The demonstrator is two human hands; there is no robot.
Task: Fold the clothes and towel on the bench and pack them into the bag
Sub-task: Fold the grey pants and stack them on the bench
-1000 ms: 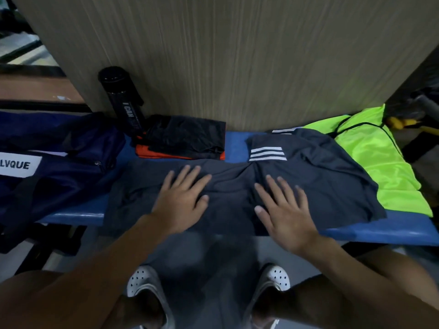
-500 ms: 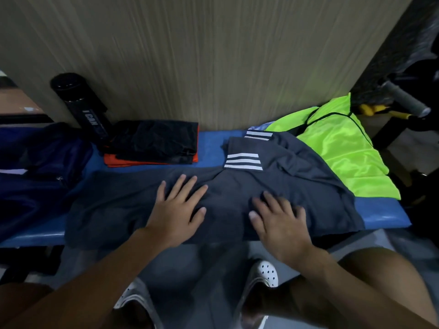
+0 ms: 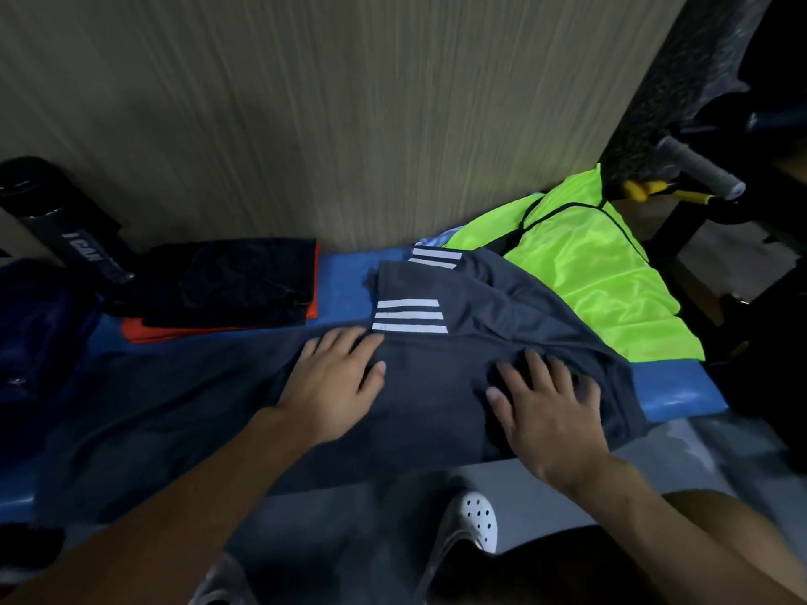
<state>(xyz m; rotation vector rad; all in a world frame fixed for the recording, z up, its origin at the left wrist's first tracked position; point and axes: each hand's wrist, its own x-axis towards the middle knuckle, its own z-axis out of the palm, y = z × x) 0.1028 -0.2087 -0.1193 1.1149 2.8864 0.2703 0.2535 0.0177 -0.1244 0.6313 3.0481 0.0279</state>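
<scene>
The dark grey garment (image 3: 436, 386) with white stripes lay spread along the blue bench (image 3: 681, 386), its near edge hanging over the front. The left hand (image 3: 336, 382) pressed flat on it near the middle, fingers extended. The right hand (image 3: 546, 412) lay flat on it toward the right end, fingers spread. The hands were apart, gripping nothing. A neon green vest (image 3: 585, 272) lay partly beneath the garment's right end. A folded black item (image 3: 249, 281) sat on a folded orange item (image 3: 148, 334) at the back left, beside a black bottle (image 3: 65, 224). The navy bag (image 3: 39, 334) occupied the far left.
</scene>
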